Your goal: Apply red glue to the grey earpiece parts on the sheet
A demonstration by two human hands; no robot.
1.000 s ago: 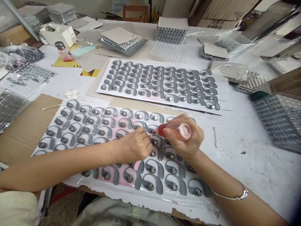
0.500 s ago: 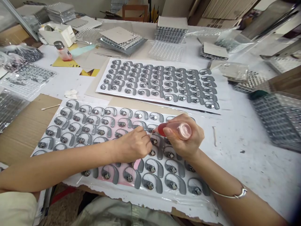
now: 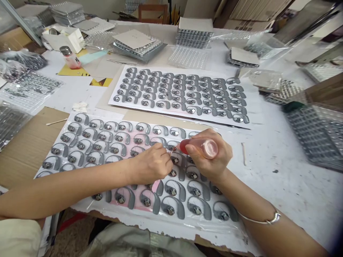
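Note:
Grey ear-hook pieces with shiny round parts, such as this earphone hook (image 3: 170,203), lie in rows on the near sheet (image 3: 187,225). My right hand (image 3: 214,166) is wrapped round a clear squeeze bottle (image 3: 199,145) of red liquid, tilted with its tip pointing left at one hook in the middle rows. Close by that tip, my left hand (image 3: 154,162) is closed in a pinch over the same rows; what its fingertips hold is too small to make out. A pink tab (image 3: 155,186) shows just below the left hand. Both hands hide some hooks.
Behind lies a second sheet of hooks (image 3: 184,89). A jar with reddish liquid (image 3: 70,59) stands back left. Cotton swabs lie left (image 3: 56,122) and right (image 3: 243,154). Stacked trays (image 3: 194,34) stand at the back, and more trays (image 3: 313,135) at the right.
The view has shifted very slightly. Both hands and the bottle hold almost the same position over the hooks.

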